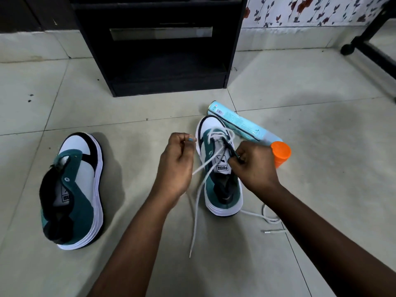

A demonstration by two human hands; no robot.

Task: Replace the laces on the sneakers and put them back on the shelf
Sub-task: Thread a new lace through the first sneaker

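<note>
Tiled floor (300,86): both hands thread the right sneaker's (222,189) lace (196,213).

Pale tiled floor (300,86) with dark grout lines and a few dark specks at left. A light-blue spray can (242,123) with an orange cap (281,152) lies on its side. Floral-patterned wall covering (310,11) at upper right; black furniture leg (351,47) beside it.
</note>
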